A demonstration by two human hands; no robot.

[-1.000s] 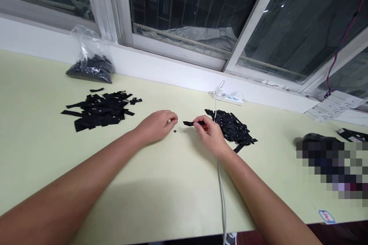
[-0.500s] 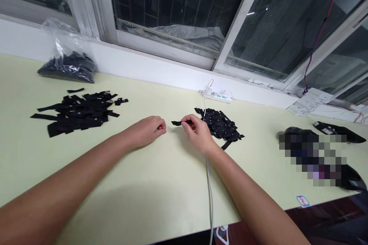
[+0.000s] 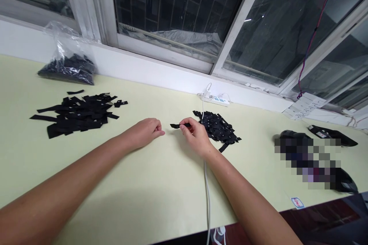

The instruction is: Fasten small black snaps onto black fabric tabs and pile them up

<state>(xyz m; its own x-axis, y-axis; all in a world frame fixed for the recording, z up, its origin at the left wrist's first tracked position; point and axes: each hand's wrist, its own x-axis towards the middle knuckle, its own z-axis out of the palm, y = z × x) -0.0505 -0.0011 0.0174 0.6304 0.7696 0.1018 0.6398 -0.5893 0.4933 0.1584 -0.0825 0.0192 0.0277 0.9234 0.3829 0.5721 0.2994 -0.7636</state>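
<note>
My right hand point(image 3: 194, 136) pinches a short black strip point(image 3: 176, 126) just above the pale green table point(image 3: 161, 183); the strip sticks out to the left of my fingers. My left hand point(image 3: 147, 132) rests on the table a little to the left, fingers curled closed; whether something small is inside it is hidden. A pile of small black pieces point(image 3: 217, 128) lies right behind my right hand. A bigger heap of black strips point(image 3: 77, 112) lies further left.
A clear plastic bag of black parts point(image 3: 67, 67) leans by the window ledge at the back left. A white power strip point(image 3: 217, 99) sits at the wall, its cable point(image 3: 207, 195) running under my right wrist to the table's front edge. Dark items and papers lie at the right.
A small black ring that lay on the table between my hands one second ago is no longer visible. My left hand has closed over that spot. The view shifted slightly right.
</note>
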